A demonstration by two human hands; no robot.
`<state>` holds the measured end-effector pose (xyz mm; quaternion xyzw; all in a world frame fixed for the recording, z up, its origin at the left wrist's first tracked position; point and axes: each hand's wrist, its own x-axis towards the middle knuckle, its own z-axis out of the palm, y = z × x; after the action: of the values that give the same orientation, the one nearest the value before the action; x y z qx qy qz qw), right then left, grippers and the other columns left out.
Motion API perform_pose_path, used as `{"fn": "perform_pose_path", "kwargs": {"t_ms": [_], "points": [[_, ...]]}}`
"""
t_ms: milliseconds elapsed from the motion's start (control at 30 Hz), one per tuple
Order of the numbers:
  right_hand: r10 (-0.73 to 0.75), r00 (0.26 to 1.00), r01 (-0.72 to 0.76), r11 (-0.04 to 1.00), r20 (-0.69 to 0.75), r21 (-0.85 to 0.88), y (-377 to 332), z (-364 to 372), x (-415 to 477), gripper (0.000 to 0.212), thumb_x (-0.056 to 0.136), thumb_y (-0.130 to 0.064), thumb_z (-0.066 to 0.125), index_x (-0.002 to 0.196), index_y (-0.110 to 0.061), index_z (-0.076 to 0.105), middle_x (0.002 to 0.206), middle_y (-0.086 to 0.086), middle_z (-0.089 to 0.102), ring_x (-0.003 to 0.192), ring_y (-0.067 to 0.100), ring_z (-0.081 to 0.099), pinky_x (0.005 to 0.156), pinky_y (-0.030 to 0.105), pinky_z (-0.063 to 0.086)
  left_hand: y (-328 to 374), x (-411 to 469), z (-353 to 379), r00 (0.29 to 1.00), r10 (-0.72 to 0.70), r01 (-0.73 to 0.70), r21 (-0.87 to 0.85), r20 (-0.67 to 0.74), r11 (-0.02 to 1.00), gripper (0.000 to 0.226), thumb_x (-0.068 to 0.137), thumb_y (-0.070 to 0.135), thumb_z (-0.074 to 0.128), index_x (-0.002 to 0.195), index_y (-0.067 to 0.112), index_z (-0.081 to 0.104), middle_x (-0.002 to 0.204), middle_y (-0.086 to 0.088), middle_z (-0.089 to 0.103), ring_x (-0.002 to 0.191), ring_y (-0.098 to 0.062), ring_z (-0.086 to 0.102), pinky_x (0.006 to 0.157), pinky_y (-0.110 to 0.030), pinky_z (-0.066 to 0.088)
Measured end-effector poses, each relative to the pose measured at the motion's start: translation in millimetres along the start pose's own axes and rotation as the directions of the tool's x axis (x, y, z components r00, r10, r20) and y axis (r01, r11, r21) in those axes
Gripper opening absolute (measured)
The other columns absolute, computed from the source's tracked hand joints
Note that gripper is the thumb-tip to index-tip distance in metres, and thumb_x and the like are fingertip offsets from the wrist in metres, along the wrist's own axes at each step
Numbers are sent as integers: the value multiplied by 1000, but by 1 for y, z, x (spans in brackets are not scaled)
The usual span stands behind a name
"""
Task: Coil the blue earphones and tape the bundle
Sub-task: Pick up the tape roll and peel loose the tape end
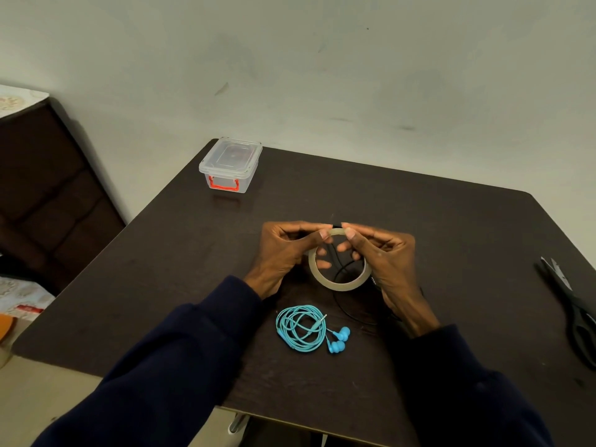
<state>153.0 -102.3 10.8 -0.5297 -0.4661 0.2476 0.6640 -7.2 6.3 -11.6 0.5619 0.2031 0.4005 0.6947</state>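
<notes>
The blue earphones [303,329] lie coiled in a loose ring on the dark table [193,285], both earbuds at the coil's lower right. Just beyond them both hands hold a roll of clear tape [338,283] upright above the table. My left hand [283,253] pinches the top of the roll with thumb and forefinger. My right hand [380,256] grips the roll's right side, its thumb and forefinger also at the top edge, close to the left thumb. Neither hand touches the earphones.
A black cable [346,306] lies on the table under the tape roll. Black scissors [571,301] rest near the right edge. A lidded clear plastic box [230,164] with a red latch stands at the far left corner. A dark sofa [48,195] is beside the table on the left.
</notes>
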Motion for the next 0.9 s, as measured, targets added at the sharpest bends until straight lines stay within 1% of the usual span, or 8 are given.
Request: {"fn": "perform_pose_path", "kwargs": {"t_ms": [133,267,433,533,633,733,833,900], "points": [[-1,1000,1,1000,7,-7,1,2,0,18,89,-19,75,106,-17,78,85,9,79,75,22,75,64,20,56,0,1,0,1000,5,-6,-19,-29,1000,17,85,13,78,102,7,79,95,-19,77,75,-28,76,60,-38,63],[10,1000,-10,1000,28,21,0,3,0,22,90,-20,73,112,-16,76,86,10,79,73,16,74,65,20,56,0,2,-1,993,-19,7,-106,-115,994,14,86,9,77,98,4,79,94,-23,76,75,-27,75,63,-35,63],[37,997,-39,998,73,38,-1,2,-1,37,89,-19,72,124,-8,69,93,14,78,85,25,75,73,30,61,1,4,-7,970,-87,25,-264,-226,964,26,81,12,80,101,-3,76,97,-27,75,81,-30,75,70,-38,63],[66,996,-67,998,63,16,2,1,0,31,92,-13,68,123,-9,70,86,14,76,79,22,72,74,33,61,1,4,-7,974,-135,86,-252,-182,964,26,85,11,78,106,-2,74,101,-25,75,84,-31,75,70,-41,63],[85,996,-84,996,35,-33,3,-2,1,22,97,-13,63,116,-14,74,76,8,72,68,14,65,66,24,56,3,2,-7,978,-185,165,-190,-95,968,32,84,19,79,109,2,75,103,-23,76,86,-32,76,69,-42,64],[94,994,-90,993,58,-72,3,-1,0,17,97,-16,64,106,-18,78,73,7,72,60,11,58,61,21,51,7,0,-5,979,-203,201,-86,-11,976,38,79,27,81,108,5,76,102,-20,76,84,-33,76,66,-43,65],[104,992,-100,993,69,-67,2,-1,0,15,94,-17,68,104,-18,79,77,10,75,58,10,58,57,21,52,8,-2,-2,978,-205,205,6,47,979,34,79,22,81,107,4,76,98,-19,77,77,-28,75,64,-42,65],[116,992,-112,992,52,-59,2,0,0,14,93,-17,69,104,-17,78,80,10,77,58,10,60,57,20,53,7,-3,0,977,-206,206,2,56,979,28,83,14,79,108,2,76,97,-20,77,75,-26,74,64,-40,64]]}}
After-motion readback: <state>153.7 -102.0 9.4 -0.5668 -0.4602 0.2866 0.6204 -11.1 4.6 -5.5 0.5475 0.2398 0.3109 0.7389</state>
